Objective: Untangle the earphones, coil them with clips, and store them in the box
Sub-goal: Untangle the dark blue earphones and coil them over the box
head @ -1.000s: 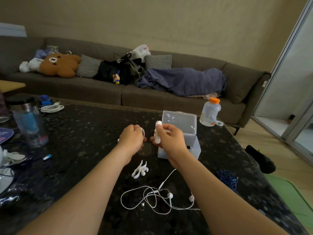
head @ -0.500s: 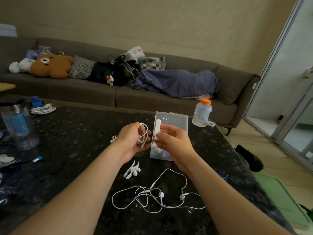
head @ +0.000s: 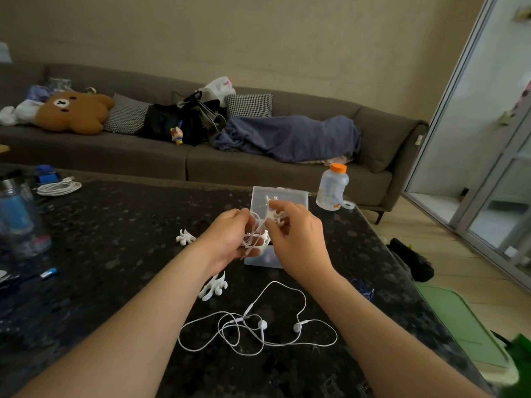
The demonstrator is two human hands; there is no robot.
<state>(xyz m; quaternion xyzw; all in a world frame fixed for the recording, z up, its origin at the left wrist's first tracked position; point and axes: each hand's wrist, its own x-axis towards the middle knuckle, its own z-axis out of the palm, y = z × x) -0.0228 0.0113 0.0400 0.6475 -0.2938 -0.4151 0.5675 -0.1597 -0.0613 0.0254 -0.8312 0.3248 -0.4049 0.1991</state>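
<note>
My left hand [head: 230, 239] grips a coiled bundle of white earphone cable [head: 254, 235] above the dark table. My right hand [head: 298, 239] pinches a white branched clip [head: 273, 214] right beside that bundle. Behind both hands stands the clear plastic box [head: 287, 196] with its lid up; my hands hide its lower part. A second pair of white earphones [head: 258, 328] lies loose and tangled on the table near me. Two more white clips lie on the table, one [head: 214, 287] under my left wrist, one [head: 184, 236] to the left.
A clear bottle with an orange cap [head: 332, 186] stands at the table's far right corner. A blue tumbler [head: 17, 214] and a coiled white cable [head: 59, 187] sit at the left. A blue cord bundle [head: 363, 288] lies by the right edge. A sofa runs behind.
My hands have come closer together and the cable bundle now shows in my left hand. My right hand has turned the white clip toward the bundle.
</note>
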